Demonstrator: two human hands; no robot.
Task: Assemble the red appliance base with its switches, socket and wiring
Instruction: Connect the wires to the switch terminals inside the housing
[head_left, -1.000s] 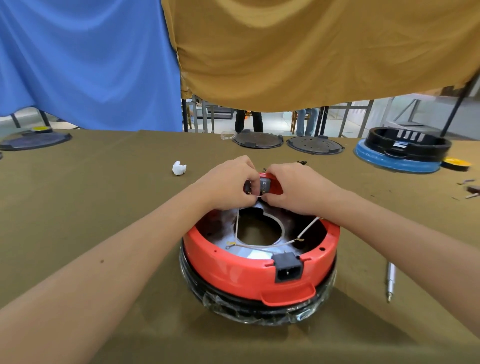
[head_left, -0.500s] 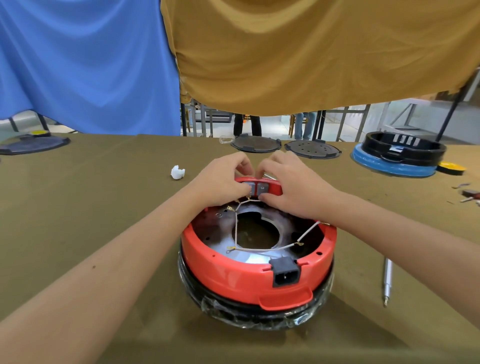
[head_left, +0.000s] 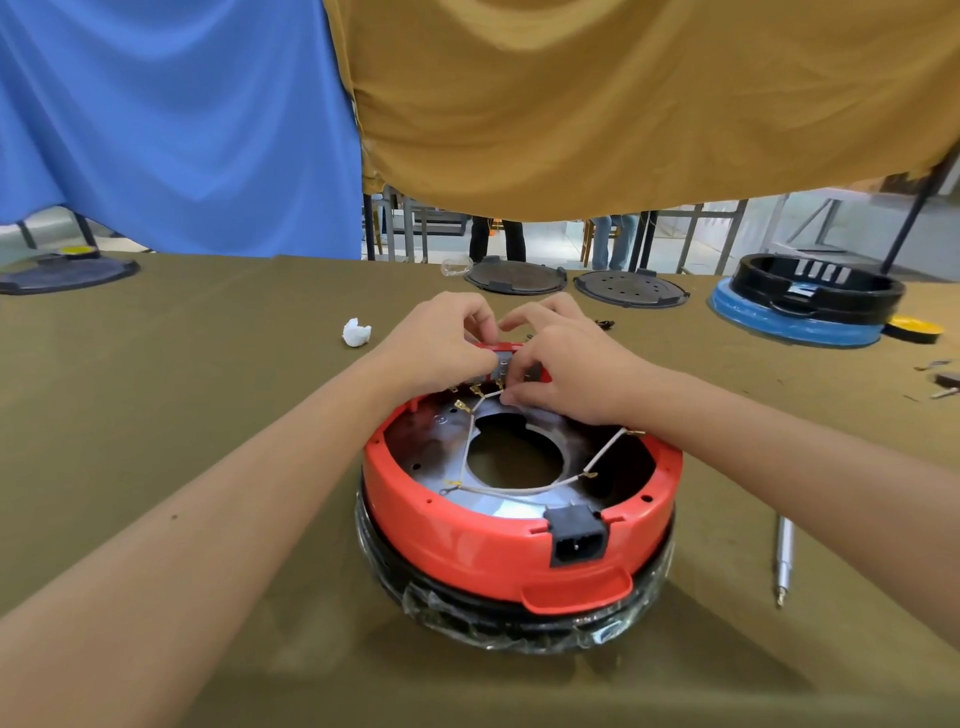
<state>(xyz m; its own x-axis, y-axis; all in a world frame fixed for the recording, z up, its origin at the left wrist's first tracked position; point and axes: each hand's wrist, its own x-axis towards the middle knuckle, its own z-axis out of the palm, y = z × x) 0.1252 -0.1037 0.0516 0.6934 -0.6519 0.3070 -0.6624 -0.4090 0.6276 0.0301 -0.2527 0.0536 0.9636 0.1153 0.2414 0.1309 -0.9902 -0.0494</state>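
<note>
Curled fingers of the left hand (head_left: 441, 345) and right hand (head_left: 563, 364) pinch the grey switches (head_left: 503, 364) at the far rim of the red base (head_left: 467, 535). White wires (head_left: 519, 488) cross its inside; the black socket (head_left: 577, 535) sits at the near rim. The base rests on the counter (head_left: 208, 415).

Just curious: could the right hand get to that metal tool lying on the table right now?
Probably yes. The metal tool lies uncovered on the table, right of the red base, but the right hand is busy at the switches.
</note>
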